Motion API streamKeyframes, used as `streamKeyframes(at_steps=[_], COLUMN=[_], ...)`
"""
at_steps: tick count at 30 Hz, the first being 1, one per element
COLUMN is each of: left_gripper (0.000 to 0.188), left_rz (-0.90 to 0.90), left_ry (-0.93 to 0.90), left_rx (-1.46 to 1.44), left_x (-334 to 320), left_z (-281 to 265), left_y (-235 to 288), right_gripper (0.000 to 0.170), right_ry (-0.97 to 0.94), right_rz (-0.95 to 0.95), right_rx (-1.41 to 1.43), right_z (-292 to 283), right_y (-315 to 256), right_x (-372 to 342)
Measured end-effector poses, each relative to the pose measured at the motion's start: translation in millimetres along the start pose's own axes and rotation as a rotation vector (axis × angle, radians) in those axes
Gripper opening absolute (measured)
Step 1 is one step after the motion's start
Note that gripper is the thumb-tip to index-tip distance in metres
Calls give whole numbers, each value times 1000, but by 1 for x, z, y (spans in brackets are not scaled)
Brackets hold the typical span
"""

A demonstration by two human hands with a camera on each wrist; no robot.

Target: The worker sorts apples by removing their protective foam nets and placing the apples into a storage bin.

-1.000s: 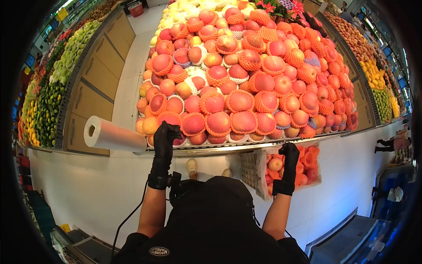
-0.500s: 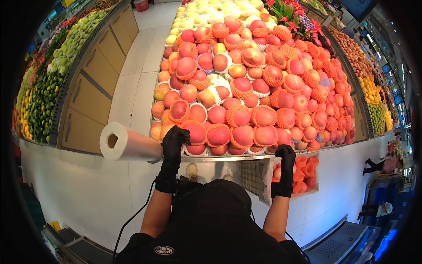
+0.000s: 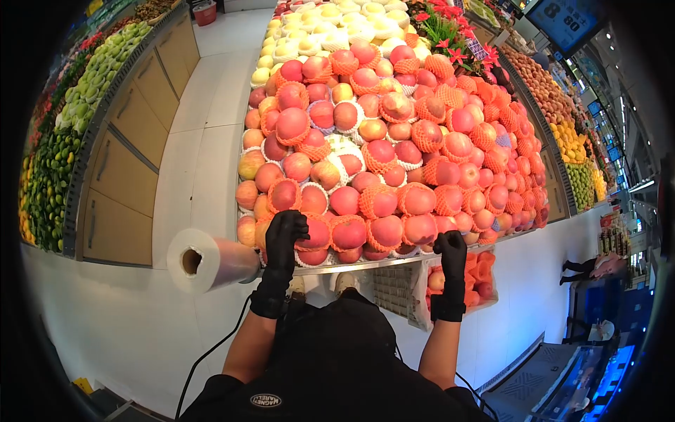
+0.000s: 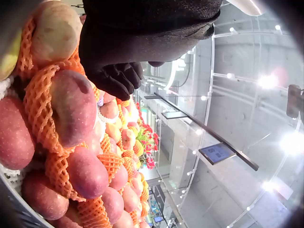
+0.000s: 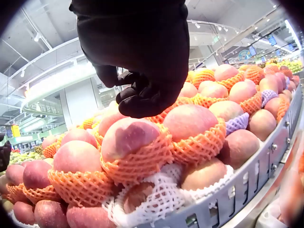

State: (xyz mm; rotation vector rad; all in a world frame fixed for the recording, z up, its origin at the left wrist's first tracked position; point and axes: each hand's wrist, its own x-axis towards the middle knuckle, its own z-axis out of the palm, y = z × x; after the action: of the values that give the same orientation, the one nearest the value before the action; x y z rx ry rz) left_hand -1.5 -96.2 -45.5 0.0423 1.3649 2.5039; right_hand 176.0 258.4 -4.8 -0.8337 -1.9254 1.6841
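Both hands are in black gloves, held over the front edge of a big heap of red apples (image 3: 418, 199), many in orange or white foam nets. My left hand (image 3: 283, 243) hovers by the front left apples, fingers loosely curled and holding nothing. In the left wrist view, its curled fingers hang over netted apples (image 4: 71, 109). My right hand (image 3: 451, 254) is farther right along the same edge, also loosely curled and holding nothing. In the right wrist view, the right fingers (image 5: 142, 97) hang just above a netted apple (image 5: 130, 137) with their shadow on it.
A roll of clear plastic bags (image 3: 211, 260) sticks out at the stand's left front corner. The stand has a slotted metal rail (image 5: 237, 192). Below, near my right hand, is a crate of netted apples (image 3: 481, 281). Pale yellow fruit (image 3: 337, 24) lies behind; cabinets (image 3: 116, 183) stand left.
The head view has shifted, and a price screen has come into sight at upper right. The bag roll sits farther right and lower in view. Both hands keep their loose curl and pick up nothing.
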Motion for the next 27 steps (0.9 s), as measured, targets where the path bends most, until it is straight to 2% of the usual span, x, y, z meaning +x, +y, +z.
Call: streamKeyframes(at_steps=[4, 8, 9, 13, 16, 17, 21, 22, 24, 27], left_gripper=[21, 20, 18, 23, 22, 22, 22, 22, 22, 22], left_rz=[44, 35, 45, 153, 121, 120, 121, 126, 132, 130], left_ry=[27, 81, 33, 95, 150, 155, 154, 154, 160, 152], left_rx=[31, 27, 6, 107, 127, 128, 130, 130, 133, 133], left_x=[-2, -10, -8, -10, -17, -18, -20, -19, -20, -21], left_z=[1, 13, 8, 5, 10, 12, 18, 18, 23, 23], left_y=[-1, 9, 7, 8, 11, 11, 7, 6, 10, 13], right_gripper=[15, 14, 15, 29, 40, 49, 57, 58, 64, 62], right_ry=[-116, -219, -241, -241, -303, -344, -459, -457, -474, -398], right_rz=[13, -91, -125, -268, -322, -350, -521, -617, -664, -793], right_rx=[-54, -164, -174, -333, -341, -391, -538, -511, -665, -761], right_z=[7, 10, 13, 30, 54, 60, 96, 106, 126, 143], right_y=[-31, -43, -46, -44, -56, -59, -67, -67, -75, -59], right_x=[28, 57, 61, 66, 61, 61, 60, 61, 55, 55])
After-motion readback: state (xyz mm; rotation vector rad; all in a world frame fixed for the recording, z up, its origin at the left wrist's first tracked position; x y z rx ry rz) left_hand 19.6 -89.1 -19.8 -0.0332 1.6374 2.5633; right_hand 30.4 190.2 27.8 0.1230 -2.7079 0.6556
